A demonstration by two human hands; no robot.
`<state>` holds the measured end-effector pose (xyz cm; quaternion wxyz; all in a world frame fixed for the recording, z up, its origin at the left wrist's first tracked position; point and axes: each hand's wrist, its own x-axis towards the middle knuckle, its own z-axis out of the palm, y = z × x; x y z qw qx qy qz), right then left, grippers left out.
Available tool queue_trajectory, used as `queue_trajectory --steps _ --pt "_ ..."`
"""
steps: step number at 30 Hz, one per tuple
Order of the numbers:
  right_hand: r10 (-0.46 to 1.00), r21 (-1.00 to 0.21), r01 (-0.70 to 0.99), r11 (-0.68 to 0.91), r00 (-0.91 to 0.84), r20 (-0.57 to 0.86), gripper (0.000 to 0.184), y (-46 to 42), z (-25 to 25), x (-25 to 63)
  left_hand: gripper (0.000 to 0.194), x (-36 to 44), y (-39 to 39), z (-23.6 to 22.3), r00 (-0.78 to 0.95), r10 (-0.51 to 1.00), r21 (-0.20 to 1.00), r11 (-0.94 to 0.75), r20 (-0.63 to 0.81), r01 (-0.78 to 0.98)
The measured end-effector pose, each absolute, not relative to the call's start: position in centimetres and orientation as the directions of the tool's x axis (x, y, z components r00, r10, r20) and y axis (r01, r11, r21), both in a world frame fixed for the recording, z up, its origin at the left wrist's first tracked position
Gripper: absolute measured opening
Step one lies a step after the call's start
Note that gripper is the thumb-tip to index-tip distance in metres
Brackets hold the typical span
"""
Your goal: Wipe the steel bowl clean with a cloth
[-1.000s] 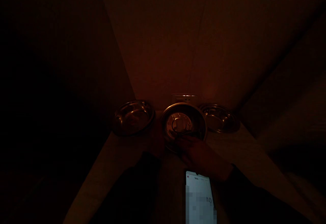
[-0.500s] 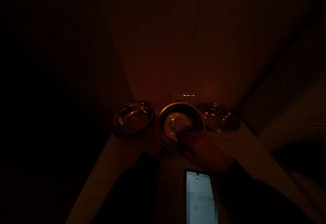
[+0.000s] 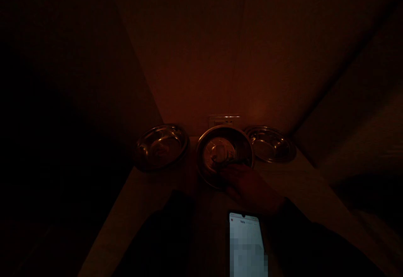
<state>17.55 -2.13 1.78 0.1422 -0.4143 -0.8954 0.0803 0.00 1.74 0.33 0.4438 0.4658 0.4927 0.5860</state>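
Note:
The light is very dim. A round metal bowl (image 3: pixel 206 142) stands in the middle of the table, its inside catching reflections. My right hand (image 3: pixel 247 184) reaches over its near right rim, fingers together and pointing inward. A dark patch lies at those fingers, held thing or shadow, too dark to make out. By the bowl's near left side is my left hand (image 3: pixel 188 180), almost lost in the dark, its fingers not readable. A phone with a lit screen (image 3: pixel 247 235) lies below my right wrist.
A shallow metal dish (image 3: pixel 162 145) rests at the table's left back, tilted in view. Another metal dish (image 3: pixel 270 145) sits right of the bowl. Behind them is a wall with a socket plate (image 3: pixel 225 119). The table's (image 3: pixel 302 193) right edge slants away.
My right hand shifts slightly about the bowl's near right inside, and the bowl moves a little left. The left hand stays near the bowl's left side, fainter now. The phone has hardly moved.

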Motion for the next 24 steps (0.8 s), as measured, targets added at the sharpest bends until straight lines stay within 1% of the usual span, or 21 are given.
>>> queue_trajectory --steps 7,11,13,16,20,24 --pt "0.76 -0.293 0.702 0.649 -0.62 0.196 0.033 -2.2 1.6 17.5 0.032 -0.1 2.3 -0.2 -0.156 0.974 0.986 -0.167 0.166 0.008" --pt "0.759 -0.299 0.701 0.648 -0.63 0.167 0.035 -2.3 1.9 17.2 0.035 -0.4 2.3 -0.8 -0.176 0.973 0.987 -0.138 0.151 0.087" --pt "0.75 -0.298 0.693 0.657 -0.639 0.168 0.036 -2.3 1.9 17.1 0.036 -0.4 2.3 -0.8 -0.186 0.97 0.985 -0.143 0.159 0.1" --pt "0.742 -0.299 0.682 0.667 -0.646 0.182 0.041 -2.4 1.8 16.8 0.034 -0.3 2.2 -0.6 -0.135 0.975 0.978 -0.16 0.177 0.133" --pt "0.746 -0.326 0.675 0.662 -0.638 0.193 0.047 -2.4 1.4 16.4 0.033 -0.2 1.8 -0.3 -0.165 0.97 0.964 -0.138 0.178 0.228" --pt "0.743 -0.345 0.66 0.667 -0.622 0.248 0.048 -2.1 0.9 15.9 0.035 -0.1 1.4 -0.3 -0.111 0.98 0.932 -0.12 0.167 0.343"
